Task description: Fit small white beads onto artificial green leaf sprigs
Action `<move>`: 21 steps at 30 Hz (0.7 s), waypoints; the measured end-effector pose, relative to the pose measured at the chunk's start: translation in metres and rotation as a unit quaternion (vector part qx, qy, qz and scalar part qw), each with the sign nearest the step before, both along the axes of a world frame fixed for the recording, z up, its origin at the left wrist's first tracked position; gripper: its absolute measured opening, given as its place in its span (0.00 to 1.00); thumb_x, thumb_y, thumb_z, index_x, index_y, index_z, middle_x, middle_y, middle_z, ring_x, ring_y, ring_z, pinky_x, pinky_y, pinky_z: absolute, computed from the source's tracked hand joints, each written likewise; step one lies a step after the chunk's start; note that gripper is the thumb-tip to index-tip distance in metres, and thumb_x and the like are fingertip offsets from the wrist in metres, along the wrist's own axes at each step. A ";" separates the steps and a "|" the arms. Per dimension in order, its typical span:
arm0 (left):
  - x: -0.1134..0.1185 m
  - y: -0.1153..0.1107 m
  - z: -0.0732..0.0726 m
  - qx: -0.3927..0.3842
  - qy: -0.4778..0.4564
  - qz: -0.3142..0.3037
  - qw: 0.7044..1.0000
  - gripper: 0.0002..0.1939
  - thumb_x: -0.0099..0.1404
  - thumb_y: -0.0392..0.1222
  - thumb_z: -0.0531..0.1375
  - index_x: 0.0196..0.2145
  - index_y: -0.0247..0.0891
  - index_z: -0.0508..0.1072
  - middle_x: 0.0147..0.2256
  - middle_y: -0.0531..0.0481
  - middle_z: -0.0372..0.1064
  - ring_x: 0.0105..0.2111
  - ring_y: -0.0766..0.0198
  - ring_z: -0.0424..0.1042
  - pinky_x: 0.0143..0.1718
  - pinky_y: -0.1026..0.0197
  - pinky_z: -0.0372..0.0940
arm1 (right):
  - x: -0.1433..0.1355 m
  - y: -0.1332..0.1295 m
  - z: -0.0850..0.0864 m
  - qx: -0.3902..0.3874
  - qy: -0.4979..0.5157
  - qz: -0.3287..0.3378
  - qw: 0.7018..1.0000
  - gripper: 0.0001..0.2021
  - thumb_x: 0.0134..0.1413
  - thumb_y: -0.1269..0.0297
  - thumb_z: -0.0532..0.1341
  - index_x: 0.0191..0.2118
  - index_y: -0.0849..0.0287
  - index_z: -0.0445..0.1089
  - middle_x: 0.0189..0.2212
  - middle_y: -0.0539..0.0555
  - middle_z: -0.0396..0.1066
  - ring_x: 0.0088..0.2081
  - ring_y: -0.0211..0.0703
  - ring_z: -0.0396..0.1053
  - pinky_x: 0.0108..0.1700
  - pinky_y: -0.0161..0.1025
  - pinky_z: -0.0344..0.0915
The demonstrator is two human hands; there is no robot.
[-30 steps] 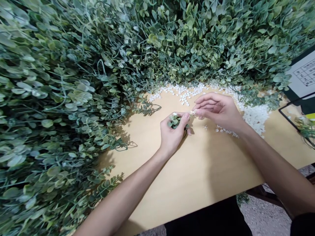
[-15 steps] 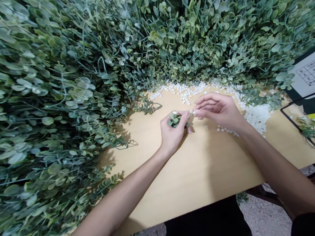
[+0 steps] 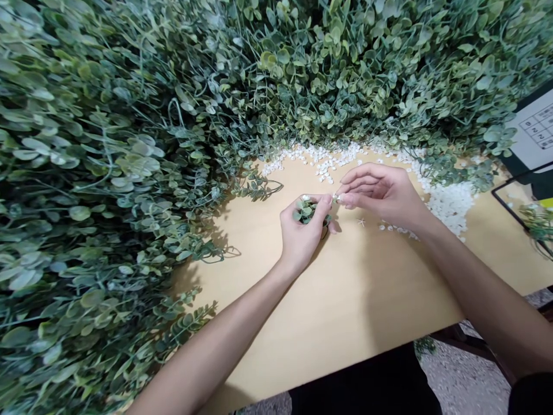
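Note:
My left hand (image 3: 301,227) is closed around an artificial leaf sprig (image 3: 305,212), whose green leaves show between thumb and palm. A small white flower piece (image 3: 336,197) sits at the tips of both hands' fingers, where they almost meet. My right hand (image 3: 382,193) pinches this piece between thumb and forefinger, its other fingers loosely curled above. Just below the right hand, a tiny white star-shaped bit (image 3: 361,222) lies on the table (image 3: 319,323). Fingertips partly hide the piece and the sprig's stem.
Dense artificial greenery (image 3: 129,144) banks the table's left and far sides. Small white flower pieces (image 3: 451,207) lie heaped at the right, with more scattered along the far edge. A dark-framed holder with a printed sheet (image 3: 533,129) stands at the far right.
Both hands keep nearly the same pose, still meeting at the small white piece. The whole view has shifted very slightly.

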State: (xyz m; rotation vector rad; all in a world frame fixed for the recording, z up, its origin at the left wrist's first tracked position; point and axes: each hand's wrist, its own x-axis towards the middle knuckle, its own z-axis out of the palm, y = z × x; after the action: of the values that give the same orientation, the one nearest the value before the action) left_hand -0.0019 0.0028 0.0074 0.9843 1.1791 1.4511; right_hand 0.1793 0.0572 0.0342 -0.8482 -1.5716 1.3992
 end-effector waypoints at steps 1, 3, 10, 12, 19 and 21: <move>0.000 0.000 0.000 0.000 0.002 -0.002 1.000 0.17 0.63 0.53 0.71 0.32 0.35 0.76 0.26 0.53 0.74 0.17 0.68 0.72 0.21 0.63 0.68 | 0.000 0.000 0.000 0.001 0.000 -0.002 1.000 0.18 0.46 0.57 0.79 0.42 0.56 0.78 0.38 0.53 0.82 0.39 0.45 0.81 0.45 0.42 0.80; 0.000 0.000 0.001 0.000 0.009 -0.009 1.000 0.17 0.63 0.53 0.71 0.32 0.36 0.76 0.25 0.53 0.74 0.18 0.67 0.73 0.23 0.63 0.69 | 0.000 0.000 -0.001 0.004 0.006 -0.009 1.000 0.19 0.45 0.57 0.79 0.41 0.56 0.78 0.38 0.53 0.83 0.40 0.46 0.82 0.47 0.44 0.80; -0.001 0.003 0.000 -0.010 0.016 -0.035 0.999 0.16 0.64 0.53 0.70 0.36 0.35 0.80 0.25 0.51 0.75 0.21 0.66 0.74 0.27 0.63 0.69 | 0.000 0.000 0.000 0.010 0.014 -0.025 1.000 0.20 0.43 0.56 0.80 0.41 0.57 0.78 0.38 0.54 0.84 0.40 0.47 0.83 0.48 0.43 0.80; -0.001 0.003 -0.001 -0.013 0.021 -0.049 0.998 0.16 0.65 0.53 0.70 0.36 0.35 0.80 0.24 0.52 0.73 0.20 0.68 0.71 0.26 0.63 0.68 | -0.001 -0.001 0.001 0.014 0.015 -0.033 0.999 0.21 0.42 0.54 0.80 0.40 0.57 0.78 0.38 0.54 0.84 0.40 0.46 0.83 0.48 0.42 0.80; -0.002 0.003 -0.005 -0.018 -0.028 -0.047 0.998 0.16 0.62 0.52 0.72 0.33 0.35 0.80 0.22 0.56 0.62 0.20 0.74 0.58 0.19 0.68 0.54 | -0.004 -0.003 -0.001 0.043 0.018 -0.039 0.998 0.18 0.44 0.54 0.79 0.38 0.57 0.78 0.36 0.53 0.84 0.39 0.47 0.83 0.46 0.41 0.80; -0.003 0.002 -0.006 -0.018 -0.019 -0.042 0.999 0.16 0.62 0.52 0.72 0.32 0.35 0.80 0.23 0.56 0.61 0.20 0.74 0.57 0.20 0.68 0.54 | -0.005 -0.005 -0.001 0.054 0.011 -0.041 0.998 0.17 0.46 0.54 0.79 0.38 0.56 0.78 0.36 0.53 0.84 0.39 0.47 0.83 0.46 0.41 0.81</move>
State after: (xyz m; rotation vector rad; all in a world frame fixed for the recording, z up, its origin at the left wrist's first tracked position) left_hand -0.0049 0.0052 0.0013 0.9671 1.1192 1.3728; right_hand 0.1747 0.0527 0.0330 -0.8204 -1.5629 1.2513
